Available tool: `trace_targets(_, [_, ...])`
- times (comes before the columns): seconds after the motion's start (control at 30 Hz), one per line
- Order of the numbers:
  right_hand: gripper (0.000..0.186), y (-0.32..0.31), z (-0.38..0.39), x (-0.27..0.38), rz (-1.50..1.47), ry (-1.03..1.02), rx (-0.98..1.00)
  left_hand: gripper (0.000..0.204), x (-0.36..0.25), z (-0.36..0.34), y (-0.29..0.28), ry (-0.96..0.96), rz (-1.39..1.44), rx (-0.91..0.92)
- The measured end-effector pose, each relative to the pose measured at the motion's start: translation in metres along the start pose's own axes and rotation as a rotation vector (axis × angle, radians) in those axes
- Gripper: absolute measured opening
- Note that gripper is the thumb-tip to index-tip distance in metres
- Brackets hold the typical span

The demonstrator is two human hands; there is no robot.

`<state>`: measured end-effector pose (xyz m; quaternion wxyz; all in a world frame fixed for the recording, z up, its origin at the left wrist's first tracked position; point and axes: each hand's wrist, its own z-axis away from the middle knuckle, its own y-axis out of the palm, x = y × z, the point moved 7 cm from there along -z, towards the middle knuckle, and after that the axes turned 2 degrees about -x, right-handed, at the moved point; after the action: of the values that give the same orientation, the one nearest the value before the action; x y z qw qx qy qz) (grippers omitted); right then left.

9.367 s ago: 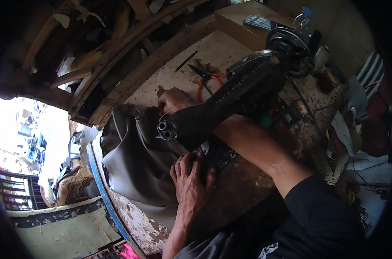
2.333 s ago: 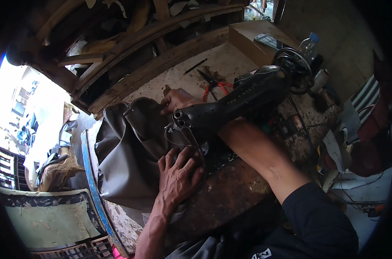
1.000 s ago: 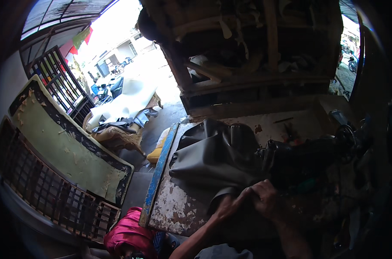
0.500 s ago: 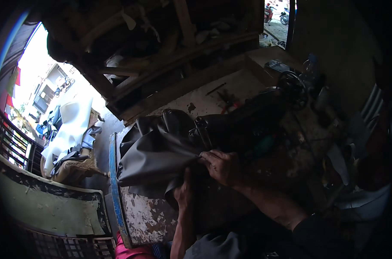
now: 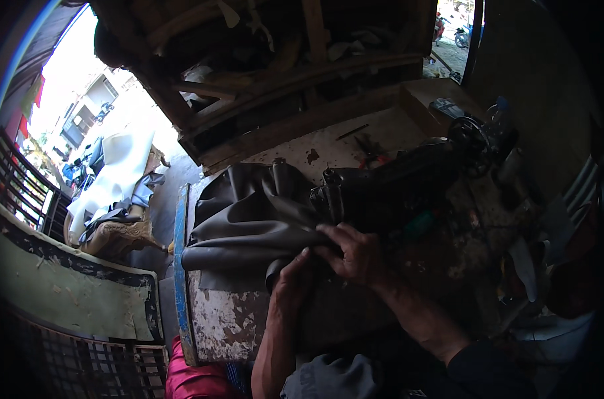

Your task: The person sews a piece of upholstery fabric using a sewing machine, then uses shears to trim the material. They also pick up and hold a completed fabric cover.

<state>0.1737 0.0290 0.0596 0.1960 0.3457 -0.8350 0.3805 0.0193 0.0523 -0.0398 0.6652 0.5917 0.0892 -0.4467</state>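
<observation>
A dark grey sheet of leather-like material lies in loose folds on the table, its right side bunched under the head of a black sewing machine. My left hand is closed on the sheet's near edge, thumb on top and fingers mostly hidden beneath. Just right of it, my right hand has its fingers bent, pinching the material in front of the machine's needle end. The two hands nearly meet. Deep shadow hides the stitching spot.
The worn table has a blue left edge. Behind the machine lie a pair of dark pliers with red handles and a thin dark stick. A handwheel stands at the right. A carved wooden chair bearing pale sheets is outside, left.
The view has shifted a little, moving the table rightward in the picture. My left thumb has tipped toward my right hand, and the sheet's folds have altered.
</observation>
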Motion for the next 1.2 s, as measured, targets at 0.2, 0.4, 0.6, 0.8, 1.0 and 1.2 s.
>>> trace_targets(0.2, [0.02, -0.009, 0.007, -0.004, 0.068, 0.031, -0.114, 0.046, 0.028, 0.001, -0.035, -0.205, 0.301, -0.087])
trace_targets(0.4, [0.022, -0.011, 0.005, -0.013, 0.015, 0.049, -0.199, 0.055, 0.029, 0.004, 0.002, 0.038, -0.071, -0.019])
trace_targets(0.6, [0.019, -0.01, 0.004, -0.023, 0.004, 0.079, -0.167, 0.062, 0.026, -0.002, 0.042, -0.163, -0.31, -0.073])
trace_targets(0.8, [0.021, -0.011, 0.005, -0.019, 0.049, 0.063, -0.204, 0.067, 0.024, -0.02, -0.005, -0.044, -0.331, -0.026])
trace_targets(1.0, [0.017, -0.019, 0.002, -0.022, 0.024, 0.053, -0.202, 0.067, 0.02, -0.02, 0.025, -0.013, -0.766, 0.12])
trace_targets(1.2, [0.017, -0.016, -0.003, -0.015, 0.076, -0.081, -0.2, 0.066, 0.023, -0.024, 0.012, 0.061, -0.683, 0.042])
